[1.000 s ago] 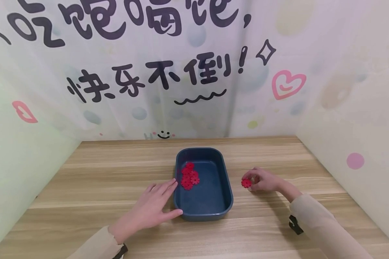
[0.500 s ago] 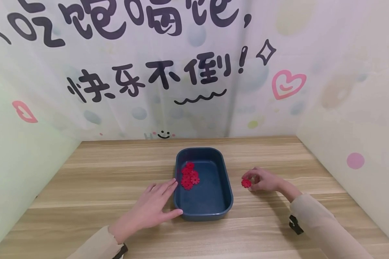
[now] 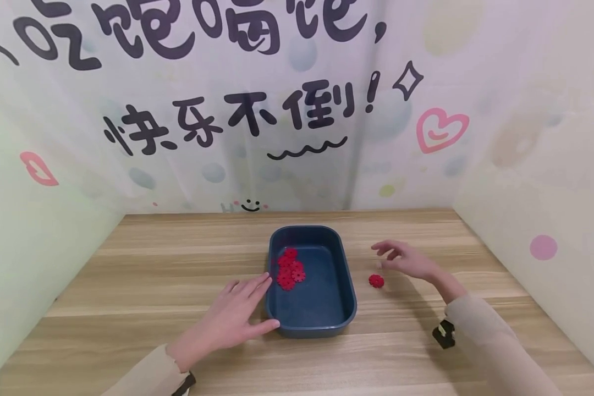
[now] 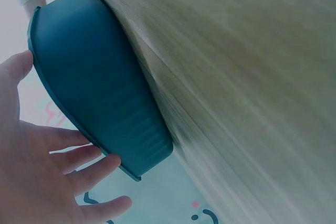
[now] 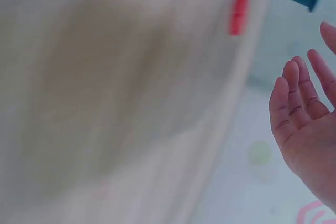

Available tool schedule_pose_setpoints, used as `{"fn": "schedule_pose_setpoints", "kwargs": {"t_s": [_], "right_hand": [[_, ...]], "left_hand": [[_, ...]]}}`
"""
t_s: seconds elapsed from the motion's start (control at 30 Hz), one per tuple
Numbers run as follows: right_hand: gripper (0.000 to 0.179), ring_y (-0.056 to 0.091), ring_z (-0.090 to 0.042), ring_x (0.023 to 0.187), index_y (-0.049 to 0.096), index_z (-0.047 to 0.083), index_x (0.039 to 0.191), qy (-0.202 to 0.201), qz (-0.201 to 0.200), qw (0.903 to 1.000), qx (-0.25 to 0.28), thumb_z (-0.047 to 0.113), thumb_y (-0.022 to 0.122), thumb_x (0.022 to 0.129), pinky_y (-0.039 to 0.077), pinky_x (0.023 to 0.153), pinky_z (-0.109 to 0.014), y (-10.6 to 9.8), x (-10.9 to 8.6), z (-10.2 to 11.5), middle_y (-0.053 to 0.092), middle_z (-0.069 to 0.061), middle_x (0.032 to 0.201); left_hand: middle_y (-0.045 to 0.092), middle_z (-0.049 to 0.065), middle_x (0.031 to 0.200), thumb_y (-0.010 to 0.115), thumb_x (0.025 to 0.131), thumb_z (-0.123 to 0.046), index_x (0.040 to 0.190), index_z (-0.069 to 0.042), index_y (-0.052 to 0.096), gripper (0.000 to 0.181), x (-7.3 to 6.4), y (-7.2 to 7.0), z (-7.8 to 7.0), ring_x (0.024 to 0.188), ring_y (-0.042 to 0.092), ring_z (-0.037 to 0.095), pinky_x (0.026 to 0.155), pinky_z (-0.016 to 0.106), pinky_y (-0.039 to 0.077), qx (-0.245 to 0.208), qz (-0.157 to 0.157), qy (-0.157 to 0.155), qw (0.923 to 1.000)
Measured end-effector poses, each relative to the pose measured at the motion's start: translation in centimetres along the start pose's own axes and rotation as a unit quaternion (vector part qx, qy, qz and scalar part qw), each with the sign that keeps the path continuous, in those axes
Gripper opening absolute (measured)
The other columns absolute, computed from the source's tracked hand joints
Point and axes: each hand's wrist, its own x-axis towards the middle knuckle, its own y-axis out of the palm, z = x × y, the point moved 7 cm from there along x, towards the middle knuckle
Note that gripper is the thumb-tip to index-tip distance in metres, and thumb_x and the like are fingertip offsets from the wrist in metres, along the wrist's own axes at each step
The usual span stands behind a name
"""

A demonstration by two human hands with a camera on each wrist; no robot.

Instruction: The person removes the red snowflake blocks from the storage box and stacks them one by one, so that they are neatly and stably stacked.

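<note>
A dark blue rectangular tray point(image 3: 322, 308) with rounded corners stands mid-table, with several red notched plastic discs point(image 3: 287, 275) grouped along its left side. My left hand point(image 3: 227, 316) rests its fingertips and thumb against the tray's left rim, fingers spread. The left wrist view has the tray's outer wall point(image 4: 94, 72) beside that hand point(image 4: 47, 171). On the table right of the tray lies another red notched disc point(image 3: 376, 281). Above and behind it hovers my right hand point(image 3: 408, 261), fingers loosely extended and holding nothing. In the right wrist view the disc point(image 5: 239, 13) appears blurred, apart from the hand point(image 5: 307, 114).
The wood-grain table point(image 3: 178, 247) meets a printed back curtain point(image 3: 302, 181) bearing large dark characters. A pale side wall point(image 3: 534, 192) closes off the right, another the left. Each forearm wears a beige sleeve point(image 3: 480, 324) and a dark wrist strap.
My right hand has let go of the red disc and moved up and back from it, leaving the disc on the table. The left hand stays at the tray rim.
</note>
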Motion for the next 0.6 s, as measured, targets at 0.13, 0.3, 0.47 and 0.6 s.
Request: {"fn": "schedule_pose_setpoints", "kwargs": {"t_s": [0.13,0.3,0.47,0.6], "right_hand": [[0.035,0.052,-0.026,0.087,0.049,-0.001,0.119,-0.008,-0.018,0.9997,-0.012,0.011,0.056,0.086,0.044,0.071,-0.035,-0.9,1.4,2.6,0.053,-0.018,0.105],[0.035,0.052,-0.022,0.088,0.052,0.007,0.119,-0.023,-0.023,0.9988,-0.037,0.023,0.056,0.087,0.045,0.07,-0.034,-1.0,4.0,4.4,0.056,-0.009,0.103],[0.035,0.051,-0.022,0.09,0.053,0.009,0.119,-0.037,-0.003,0.9977,-0.057,0.024,0.054,0.088,0.045,0.071,-0.035,-0.2,6.5,7.9,0.056,-0.01,0.104],[0.035,0.052,-0.021,0.091,0.053,0.007,0.119,-0.044,0.016,0.9963,-0.073,0.024,0.055,0.088,0.045,0.074,-0.034,0.9,8.4,10.1,0.056,-0.008,0.103]], "left_hand": [[0.035,0.008,0.137,0.044,0.079,-0.063,0.133,-0.004,0.038,0.08,0.0,0.0,0.0,0.119,0.036,0.024,0.093,0.051,0.027,0.0,0.0,0.0,1.0],[0.034,0.008,0.137,0.045,0.079,-0.062,0.133,-0.004,0.038,0.08,0.0,0.0,0.0,0.12,0.035,0.023,0.093,0.051,0.027,-0.005,0.007,-0.002,1.0],[0.034,0.008,0.137,0.047,0.079,-0.061,0.133,-0.004,0.038,0.079,0.1,0.0,0.0,0.12,0.034,0.023,0.093,0.051,0.026,-0.007,0.007,-0.003,0.9999],[0.035,0.008,0.136,0.048,0.079,-0.06,0.133,-0.004,0.038,0.079,0.0,-0.1,-0.1,0.12,0.035,0.023,0.093,0.051,0.026,-0.008,0.003,0.0,1.0]]}}
